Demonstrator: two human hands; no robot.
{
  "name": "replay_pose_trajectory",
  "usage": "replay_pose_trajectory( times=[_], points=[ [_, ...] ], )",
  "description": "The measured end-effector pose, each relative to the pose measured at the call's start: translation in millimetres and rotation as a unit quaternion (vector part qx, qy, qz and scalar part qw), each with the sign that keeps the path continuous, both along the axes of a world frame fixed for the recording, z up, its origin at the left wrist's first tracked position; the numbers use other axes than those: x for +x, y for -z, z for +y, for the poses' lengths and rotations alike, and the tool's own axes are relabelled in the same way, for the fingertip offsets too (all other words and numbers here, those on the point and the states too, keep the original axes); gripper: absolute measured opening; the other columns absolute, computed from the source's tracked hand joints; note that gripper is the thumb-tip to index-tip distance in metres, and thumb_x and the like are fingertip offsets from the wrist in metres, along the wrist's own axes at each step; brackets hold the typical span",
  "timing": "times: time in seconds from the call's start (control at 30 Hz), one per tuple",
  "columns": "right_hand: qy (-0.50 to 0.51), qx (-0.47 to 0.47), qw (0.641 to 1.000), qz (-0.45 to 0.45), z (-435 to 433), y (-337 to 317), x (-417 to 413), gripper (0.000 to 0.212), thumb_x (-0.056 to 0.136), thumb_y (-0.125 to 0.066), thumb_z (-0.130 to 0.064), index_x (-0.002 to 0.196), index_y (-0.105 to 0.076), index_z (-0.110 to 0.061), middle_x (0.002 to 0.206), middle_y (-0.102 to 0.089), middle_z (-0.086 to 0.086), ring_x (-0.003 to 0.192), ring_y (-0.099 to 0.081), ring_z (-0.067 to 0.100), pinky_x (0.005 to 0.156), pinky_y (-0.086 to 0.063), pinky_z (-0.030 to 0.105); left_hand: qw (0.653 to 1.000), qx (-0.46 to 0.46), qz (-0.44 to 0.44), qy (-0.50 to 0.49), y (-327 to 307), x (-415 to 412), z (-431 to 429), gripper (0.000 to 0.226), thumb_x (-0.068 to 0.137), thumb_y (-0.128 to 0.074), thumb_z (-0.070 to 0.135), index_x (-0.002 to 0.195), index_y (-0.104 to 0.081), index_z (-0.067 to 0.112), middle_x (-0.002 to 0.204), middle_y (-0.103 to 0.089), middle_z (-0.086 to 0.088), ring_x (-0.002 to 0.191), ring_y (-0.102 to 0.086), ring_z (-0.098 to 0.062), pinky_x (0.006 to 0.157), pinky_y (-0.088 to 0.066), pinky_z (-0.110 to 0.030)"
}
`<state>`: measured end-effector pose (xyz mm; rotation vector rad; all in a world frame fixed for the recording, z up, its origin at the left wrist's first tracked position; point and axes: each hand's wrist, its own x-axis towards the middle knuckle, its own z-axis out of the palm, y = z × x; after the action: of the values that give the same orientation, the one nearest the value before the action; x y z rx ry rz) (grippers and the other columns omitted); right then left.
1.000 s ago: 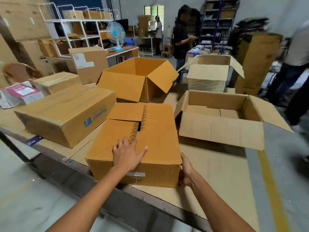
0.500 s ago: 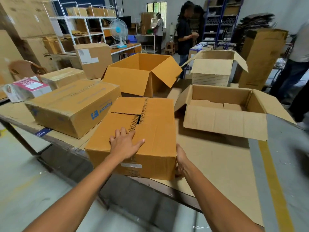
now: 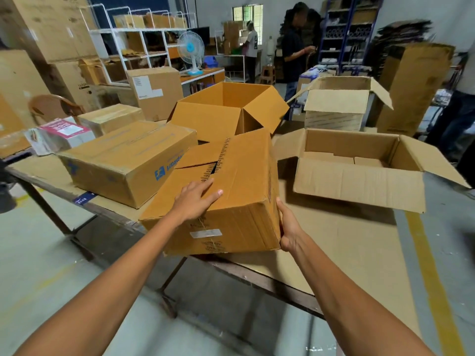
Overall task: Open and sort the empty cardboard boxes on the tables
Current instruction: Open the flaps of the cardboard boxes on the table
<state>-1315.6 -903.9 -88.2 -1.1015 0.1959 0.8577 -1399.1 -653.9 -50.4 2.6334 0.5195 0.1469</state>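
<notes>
A closed orange-brown cardboard box (image 3: 239,191) sits tilted at the near edge of the table (image 3: 341,247), its near side raised and overhanging the edge. My left hand (image 3: 195,199) lies flat on its top flaps. My right hand (image 3: 288,227) grips its lower right corner. Behind it stands an open orange box (image 3: 205,119). To the right lies an open pale box (image 3: 359,183) with its flaps spread. A closed box with a blue logo (image 3: 123,163) lies to the left.
Further closed boxes (image 3: 154,91) and a pink-labelled package (image 3: 61,134) crowd the left of the table. Another open box (image 3: 336,106) stands at the back right. People stand beyond the table (image 3: 295,52) and at the right edge (image 3: 460,109). Shelving and a fan (image 3: 191,50) line the back.
The closed box has been tipped up and pulled toward me over the table edge. My right hand has slid under its right corner. My left hand stays on top.
</notes>
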Motion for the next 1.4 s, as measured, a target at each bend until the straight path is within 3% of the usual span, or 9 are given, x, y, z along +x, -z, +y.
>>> replay_pose_trajectory(
  times=[0.17,0.3,0.43,0.57,0.73,0.9,1.13,1.27,1.4],
  points=[
    [-0.001,0.107,0.993,-0.055,8.6,-41.7,21.7,0.046,0.1,-0.055,-0.04,0.137,-0.058,-0.013,0.114,-0.071,0.015,0.095,-0.07,0.027,0.073,-0.062,0.042,0.989,-0.127,-0.068,0.011,-21.9,3.0,14.5,0.062,0.098,-0.034,0.058,0.154,-0.033,0.03,0.161,-0.029,-0.002,0.151,-0.018,-0.024,0.119,-0.014,-0.044],
    [-0.007,0.121,0.99,-0.078,14.5,-75.6,39.3,0.044,0.098,-0.059,-0.033,0.137,-0.057,-0.011,0.128,-0.066,0.018,0.111,-0.067,0.031,0.075,-0.062,0.041,0.959,-0.253,-0.129,0.02,-33.4,4.0,8.0,0.071,0.094,-0.035,0.06,0.153,-0.034,0.021,0.158,-0.033,0.002,0.148,-0.028,-0.018,0.12,-0.018,-0.035],
    [-0.05,0.015,0.983,-0.177,15.4,-111.4,53.4,0.042,0.098,-0.058,-0.041,0.128,-0.063,-0.013,0.118,-0.072,0.014,0.108,-0.069,0.03,0.076,-0.059,0.04,0.917,-0.373,-0.143,0.002,-44.5,8.4,-3.4,0.073,0.084,-0.039,0.075,0.141,-0.051,0.03,0.143,-0.053,0.008,0.133,-0.049,-0.016,0.114,-0.037,-0.045],
    [-0.121,-0.118,0.944,-0.285,22.1,-154.0,54.7,0.048,0.093,-0.055,-0.055,0.122,-0.062,-0.017,0.112,-0.071,0.013,0.103,-0.065,0.027,0.079,-0.052,0.04,0.836,-0.52,-0.175,-0.019,-74.2,13.1,-17.9,0.055,0.095,-0.036,0.066,0.122,-0.067,0.028,0.104,-0.076,-0.003,0.101,-0.071,-0.022,0.082,-0.055,-0.036],
    [-0.125,-0.065,0.923,-0.359,35.8,-165.8,44.6,0.034,0.102,-0.051,-0.033,0.122,-0.062,-0.008,0.102,-0.074,0.009,0.077,-0.073,0.01,0.062,-0.054,0.02,0.713,-0.682,-0.163,-0.008,-114.4,15.1,-13.7,0.08,0.088,-0.036,0.078,0.102,-0.079,0.012,0.115,-0.071,-0.022,0.095,-0.072,-0.036,0.09,-0.051,-0.046],
    [-0.127,-0.048,0.918,-0.372,46.4,-157.0,36.6,0.056,0.095,-0.038,-0.067,0.127,-0.064,-0.029,0.12,-0.072,0.002,0.115,-0.066,0.024,0.107,-0.044,0.047,0.723,-0.666,-0.178,-0.042,-123.6,19.0,-10.1,0.034,0.097,-0.057,0.039,0.096,-0.073,0.01,0.094,-0.076,-0.015,0.08,-0.072,-0.029,0.09,-0.05,-0.041],
    [-0.144,-0.085,0.84,-0.517,50.8,-165.5,34.2,0.039,0.101,-0.029,-0.064,0.123,-0.059,-0.053,0.12,-0.065,-0.027,0.11,-0.061,-0.004,0.103,-0.042,0.036,0.68,-0.702,-0.206,-0.04,-93.8,11.3,15.7,0.035,0.088,-0.064,0.039,0.111,-0.072,0.013,0.105,-0.073,-0.012,0.088,-0.068,-0.03,0.084,-0.051,-0.042],
    [-0.189,-0.183,0.76,-0.594,59.5,-137.9,40.1,0.074,0.085,-0.038,-0.082,0.15,-0.036,-0.046,0.156,-0.038,-0.013,0.141,-0.038,0.012,0.118,-0.029,0.052,0.668,-0.694,-0.254,-0.084,-48.6,-4.1,32.0,0.06,0.08,-0.071,0.04,0.134,-0.061,0.015,0.121,-0.069,-0.013,0.1,-0.067,-0.031,0.09,-0.049,-0.047],
    [-0.205,-0.26,0.702,-0.631,71.8,-107.6,29.3,0.089,0.082,-0.026,-0.087,0.155,-0.028,-0.037,0.163,-0.027,-0.005,0.148,-0.026,0.015,0.121,-0.022,0.047,0.677,-0.675,-0.265,-0.124,-21.3,-29.6,35.6,0.042,0.098,-0.052,0.036,0.133,-0.061,0.014,0.104,-0.075,-0.01,0.094,-0.069,-0.029,0.081,-0.052,-0.042]
  ],
)
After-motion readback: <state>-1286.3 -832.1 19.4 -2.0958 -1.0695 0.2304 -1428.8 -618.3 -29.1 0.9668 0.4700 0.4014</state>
